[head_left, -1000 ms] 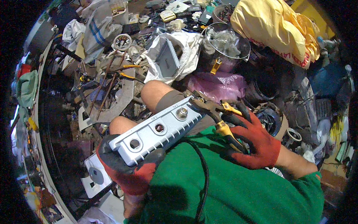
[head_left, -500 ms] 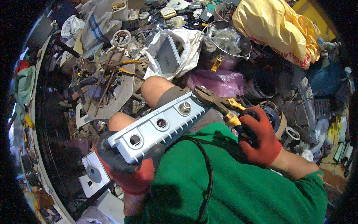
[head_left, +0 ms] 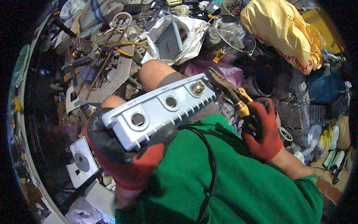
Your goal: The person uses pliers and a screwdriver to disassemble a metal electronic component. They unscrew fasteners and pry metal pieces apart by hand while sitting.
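My left hand (head_left: 125,153), in a red and black work glove, is wrapped round the near left end of a light grey metal housing (head_left: 154,106). The housing has ribs along one edge and a row of round holes. A brass-coloured threaded connector (head_left: 197,88) sits in the hole at its far right end. My right hand (head_left: 264,130), gloved alike, grips pliers (head_left: 228,89) by their yellow and black handles. The dark jaws lie at the housing's right end, beside the connector; whether they touch it I cannot tell.
A white sack (head_left: 192,35) with a grey panel lies beyond my knees, near orange-handled pliers (head_left: 126,53). A wire-handled bucket (head_left: 233,37) and a yellow sack (head_left: 281,31) stand at the far right. Mixed scrap surrounds my legs. A black cord (head_left: 209,156) crosses my green shirt.
The housing, held in my left hand, has shifted and its right end has risen in the picture. The pliers in my right hand have moved up along with it. The view has shifted slightly.
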Tool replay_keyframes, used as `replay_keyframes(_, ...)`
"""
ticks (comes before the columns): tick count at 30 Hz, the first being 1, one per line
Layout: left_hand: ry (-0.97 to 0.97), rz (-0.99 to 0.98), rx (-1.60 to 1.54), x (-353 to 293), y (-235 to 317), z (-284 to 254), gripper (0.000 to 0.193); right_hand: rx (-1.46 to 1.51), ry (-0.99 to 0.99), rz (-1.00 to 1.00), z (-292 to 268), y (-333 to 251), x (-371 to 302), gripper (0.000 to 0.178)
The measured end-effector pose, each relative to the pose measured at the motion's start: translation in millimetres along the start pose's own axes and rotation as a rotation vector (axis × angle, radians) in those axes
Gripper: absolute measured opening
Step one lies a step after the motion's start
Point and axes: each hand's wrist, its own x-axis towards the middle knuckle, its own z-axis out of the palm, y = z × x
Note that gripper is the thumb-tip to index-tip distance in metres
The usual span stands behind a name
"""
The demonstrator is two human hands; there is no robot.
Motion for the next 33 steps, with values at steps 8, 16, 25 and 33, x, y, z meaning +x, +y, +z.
replay_keyframes(8,-0.104,0.283,0.384,-10.7,-17.8,-25.1,0.092,0.056,0.053,0.078,16.4,20.1,10.8,0.072)
replay_keyframes(16,-0.179,0.335,0.390,-3.8,-0.6,-13.6,0.094,0.144,-0.012,0.095,27.7,43.3,27.7,0.060)
replay_keyframes(25,-0.214,0.677,0.563,-0.9,-6.4,-15.4,0.075,0.235,-0.049,-0.005,31.2,54.3,51.9,0.054)
replay_keyframes(33,-0.239,0.661,0.637,13.0,6.1,-2.4,0.074,0.310,-0.111,-0.010,32.8,74.6,65.4,0.062)
